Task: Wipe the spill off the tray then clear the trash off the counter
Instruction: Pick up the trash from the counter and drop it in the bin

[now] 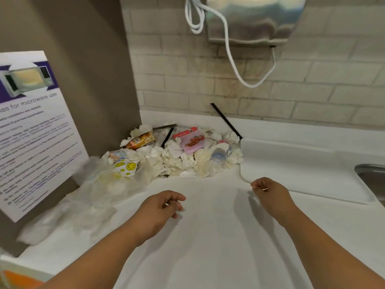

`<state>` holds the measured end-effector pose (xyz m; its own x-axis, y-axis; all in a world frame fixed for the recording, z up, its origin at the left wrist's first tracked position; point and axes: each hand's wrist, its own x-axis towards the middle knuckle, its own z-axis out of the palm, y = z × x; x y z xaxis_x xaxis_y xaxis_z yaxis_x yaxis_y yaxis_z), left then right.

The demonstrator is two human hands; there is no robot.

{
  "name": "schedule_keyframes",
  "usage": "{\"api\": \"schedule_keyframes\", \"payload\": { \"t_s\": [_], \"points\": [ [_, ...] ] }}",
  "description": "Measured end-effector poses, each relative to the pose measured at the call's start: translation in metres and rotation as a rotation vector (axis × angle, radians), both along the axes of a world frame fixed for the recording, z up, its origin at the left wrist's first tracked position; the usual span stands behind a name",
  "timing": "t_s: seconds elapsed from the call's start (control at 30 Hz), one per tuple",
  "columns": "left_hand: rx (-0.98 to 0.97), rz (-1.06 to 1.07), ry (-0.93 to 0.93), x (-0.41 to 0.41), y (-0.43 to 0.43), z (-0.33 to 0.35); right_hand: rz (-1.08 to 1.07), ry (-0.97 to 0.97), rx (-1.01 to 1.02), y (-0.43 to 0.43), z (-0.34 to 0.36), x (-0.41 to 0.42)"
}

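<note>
Head view, and both hands are out over the white counter [208, 236]. The left hand [160, 207] hovers palm down, fingers loosely curled and released, nothing in them. The right hand [270, 195] hangs the same way, relaxed and empty, just short of the near corner of the tray [302, 167].

That tray is white and lies flat on the counter to the right, between the trash and the metal sink [370, 174] at the frame's edge. Its surface washes out pale here, so I can't tell whether any spill lies on it.

Now the trash pile, pushed into the back left corner. There are crumpled tissues [177, 161] all through it, a pink packet [191, 140] on top and a brown snack wrapper [139, 141] to its left. A smiley-face wrapper [127, 166] sits at the front, beside a clear plastic bag [100, 184] that sprawls toward the near left. One black straw [226, 120] leans against the tiled wall just behind the tray's far corner, and a shorter one [166, 137] pokes out of the heap.

On the left panel hangs a microwave-use sign [31, 126]. Up top is a shiny dispenser [254, 19], with a white cord [239, 65] looping down.
</note>
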<state>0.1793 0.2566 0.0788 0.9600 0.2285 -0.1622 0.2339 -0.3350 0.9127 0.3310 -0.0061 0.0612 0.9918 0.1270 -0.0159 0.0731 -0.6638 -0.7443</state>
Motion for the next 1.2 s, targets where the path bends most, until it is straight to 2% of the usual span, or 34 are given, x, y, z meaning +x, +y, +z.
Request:
{"api": "schedule_keyframes", "payload": {
  "t_s": [0.2,0.5,0.8,0.87,1.03,1.2],
  "points": [
    [-0.013,0.017,0.016,0.012,0.005,-0.006,0.134,-0.011,-0.09,0.021,-0.01,0.015],
    [0.001,0.042,0.01,0.027,0.017,-0.003,0.351,-0.263,-0.244,0.075,0.002,0.051],
    [-0.005,0.055,0.0,0.043,0.019,-0.002,0.489,-0.09,-0.42,0.106,-0.002,0.088],
    [-0.017,0.06,0.0,0.044,0.021,-0.004,0.444,-0.152,-0.32,0.105,-0.008,0.083],
    [-0.01,0.07,-0.004,0.048,0.023,-0.009,0.241,-0.541,-0.007,0.09,-0.013,0.056],
    [-0.013,0.078,-0.048,0.058,0.017,-0.005,0.192,-0.639,0.362,0.077,-0.01,0.033]
  ]
}}
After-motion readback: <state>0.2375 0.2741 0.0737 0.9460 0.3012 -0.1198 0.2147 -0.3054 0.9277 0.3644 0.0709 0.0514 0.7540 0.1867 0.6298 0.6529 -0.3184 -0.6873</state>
